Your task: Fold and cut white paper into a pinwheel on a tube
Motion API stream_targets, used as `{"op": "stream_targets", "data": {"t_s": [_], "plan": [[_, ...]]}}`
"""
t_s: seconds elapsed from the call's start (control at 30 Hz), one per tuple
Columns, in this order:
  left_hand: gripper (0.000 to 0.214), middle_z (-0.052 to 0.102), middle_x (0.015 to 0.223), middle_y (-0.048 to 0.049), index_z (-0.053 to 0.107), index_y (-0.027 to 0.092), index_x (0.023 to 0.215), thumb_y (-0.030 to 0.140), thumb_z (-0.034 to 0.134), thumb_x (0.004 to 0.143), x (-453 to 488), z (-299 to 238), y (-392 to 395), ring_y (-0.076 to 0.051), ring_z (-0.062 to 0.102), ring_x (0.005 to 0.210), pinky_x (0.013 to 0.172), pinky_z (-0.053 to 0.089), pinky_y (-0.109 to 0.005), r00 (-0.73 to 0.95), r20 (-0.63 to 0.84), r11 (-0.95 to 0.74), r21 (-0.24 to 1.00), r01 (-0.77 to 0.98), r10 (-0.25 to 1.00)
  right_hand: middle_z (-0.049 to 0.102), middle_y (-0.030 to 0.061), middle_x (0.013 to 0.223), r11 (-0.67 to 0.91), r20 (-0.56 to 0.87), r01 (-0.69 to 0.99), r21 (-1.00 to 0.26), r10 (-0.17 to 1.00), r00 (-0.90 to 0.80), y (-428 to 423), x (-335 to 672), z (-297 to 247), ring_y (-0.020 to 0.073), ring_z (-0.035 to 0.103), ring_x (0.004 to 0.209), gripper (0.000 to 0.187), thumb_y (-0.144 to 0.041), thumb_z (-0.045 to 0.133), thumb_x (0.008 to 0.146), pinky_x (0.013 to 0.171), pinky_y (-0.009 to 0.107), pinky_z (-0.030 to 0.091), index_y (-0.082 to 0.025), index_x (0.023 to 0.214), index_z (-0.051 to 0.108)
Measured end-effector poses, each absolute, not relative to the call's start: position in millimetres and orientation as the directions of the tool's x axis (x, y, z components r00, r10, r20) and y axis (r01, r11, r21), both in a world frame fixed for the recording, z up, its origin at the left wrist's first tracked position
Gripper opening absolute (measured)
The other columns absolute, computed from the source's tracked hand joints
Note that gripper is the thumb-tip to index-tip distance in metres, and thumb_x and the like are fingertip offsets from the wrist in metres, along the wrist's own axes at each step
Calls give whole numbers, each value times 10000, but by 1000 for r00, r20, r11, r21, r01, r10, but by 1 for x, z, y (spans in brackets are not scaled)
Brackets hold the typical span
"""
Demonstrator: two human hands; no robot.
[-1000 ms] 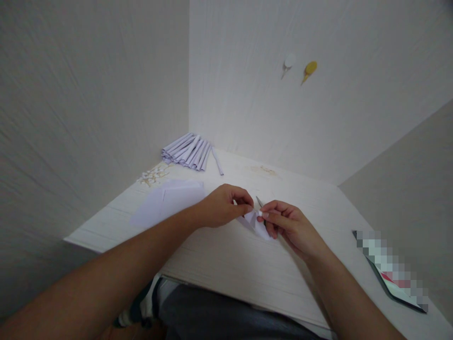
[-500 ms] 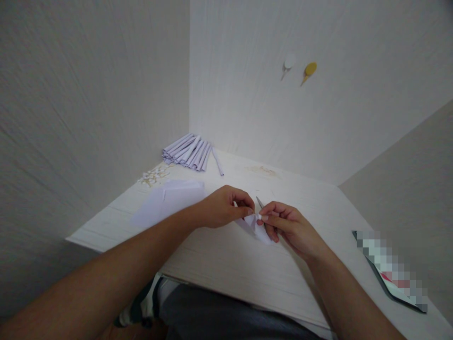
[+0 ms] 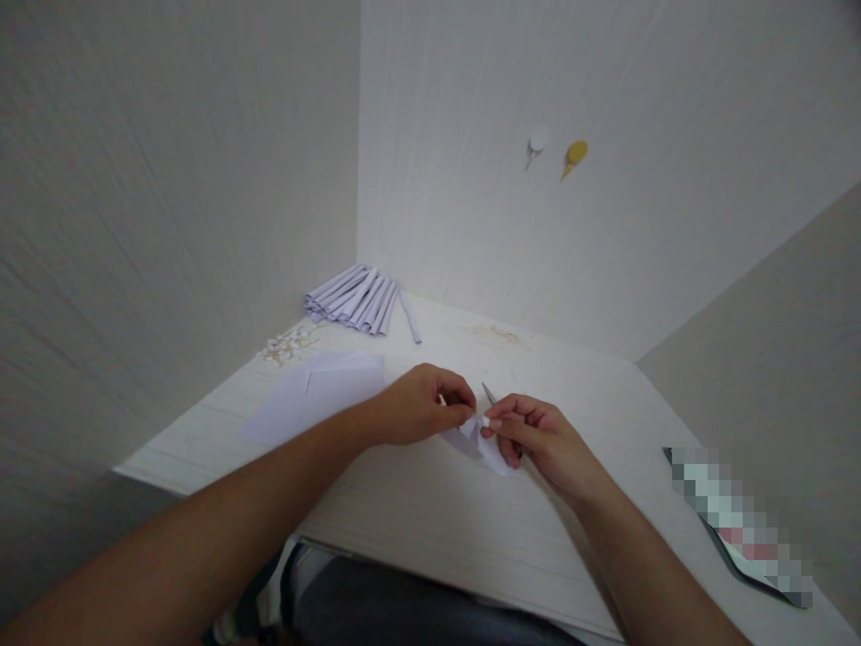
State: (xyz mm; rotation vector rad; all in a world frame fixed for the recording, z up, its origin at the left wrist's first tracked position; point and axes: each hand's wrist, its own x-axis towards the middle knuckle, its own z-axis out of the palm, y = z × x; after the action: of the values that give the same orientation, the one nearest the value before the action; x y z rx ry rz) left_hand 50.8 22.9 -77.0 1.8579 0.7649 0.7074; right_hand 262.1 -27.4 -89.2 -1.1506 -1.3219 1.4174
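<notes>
Nearest, at the bottom edge, dark clothing [image 3: 404,606] shows below the front rim of the pale surface [image 3: 437,525]. A small piece of white paper [image 3: 495,456] is just above the middle of that surface, between the two hands. Its long axis slants, one end toward the left hand's fingertips at the upper left, the other pointing down to the right, under the right hand; it looks creased, with its upper edge gathered. The left hand [image 3: 427,405] comes in from the left, its thumb and fingertips pinched together at the upper left of the paper. The right hand [image 3: 542,441] has thumb and forefinger clamped on a small white tip [image 3: 485,421] at the paper's upper edge; whether that is a fold or something separate is too small to tell. Just beyond the right fingers, a pointed metal blade [image 3: 488,393] aims away and slightly left, its rear hidden by the hand. Well to the right lies a dark-edged device [image 3: 733,520], partly pixelated, slanting down to the right. Farther off on the left are flat white sheets [image 3: 326,390], then scattered small white and yellowish bits [image 3: 289,344]. Behind them, paper rolls [image 3: 353,301] lie fanned in the corner, with one thin roll [image 3: 410,317] just beside. On the far wall hang a white hook [image 3: 538,140] and a yellow hook [image 3: 577,153].
</notes>
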Motion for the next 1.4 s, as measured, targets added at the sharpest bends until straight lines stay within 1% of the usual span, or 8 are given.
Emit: {"op": "stream_targets", "data": {"t_s": [0.13,0.27,0.4,0.6,0.87,1.1,1.3,1.4], "plan": [[144,716,728,-35,757,137,819,211,642,772,50,-77,23,-144,593,673,633,442,-249,640,135,-308,936,168,756,746,28,731,-66,-61,-15,-998,973,-224,-29,262,-88,86,507,434,158,-304,800,736,437,238,345,-191,818,728],[119,735,770,-40,766,143,809,185,662,768,50,-77,25,-150,608,720,681,459,-252,650,189,-352,927,128,736,735,21,710,-56,-52,-12,-998,972,-231,-29,262,-87,87,509,440,144,-289,795,742,436,233,323,-193,824,726],[100,725,780,-46,766,143,785,171,673,762,49,-74,25,-166,616,779,737,466,-267,655,210,-393,908,144,725,722,18,680,-35,-36,9,-999,970,-240,-29,262,-87,87,502,436,152,-297,797,741,437,232,322,-184,808,720],[93,733,781,-32,760,158,776,154,668,764,49,-73,24,-165,621,784,750,466,-267,665,193,-398,901,171,722,731,24,698,-36,-38,15,-999,967,-251,-29,262,-87,87,520,429,128,-280,780,738,437,230,333,-186,787,707],[96,725,769,-31,750,145,789,137,655,772,50,-77,25,-151,604,743,714,461,-262,651,204,-386,911,148,731,668,-16,618,0,-12,48,-999,967,-253,-30,260,-86,90,505,437,119,-262,763,754,428,224,313,-185,812,693],[51,665,728,-5,713,136,797,126,668,777,52,-81,26,-131,569,715,704,450,-257,634,254,-410,905,109,730,613,-40,555,13,-7,86,-996,971,-238,-31,257,-86,98,496,440,142,-283,767,752,440,233,338,-190,813,678],[60,640,719,6,703,138,784,91,665,779,53,-81,24,-124,564,710,711,448,-257,627,276,-422,901,95,729,681,-8,673,53,25,130,-990,977,-211,-33,254,-85,91,525,471,116,-256,743,761,460,228,370,-186,821,672],[72,633,713,12,694,142,774,79,661,778,53,-81,24,-123,567,712,711,448,-256,624,289,-430,899,85,726,686,-11,688,80,52,122,-989,974,-220,-35,252,-87,87,531,476,114,-232,736,762,463,224,384,-185,850,679]]}}
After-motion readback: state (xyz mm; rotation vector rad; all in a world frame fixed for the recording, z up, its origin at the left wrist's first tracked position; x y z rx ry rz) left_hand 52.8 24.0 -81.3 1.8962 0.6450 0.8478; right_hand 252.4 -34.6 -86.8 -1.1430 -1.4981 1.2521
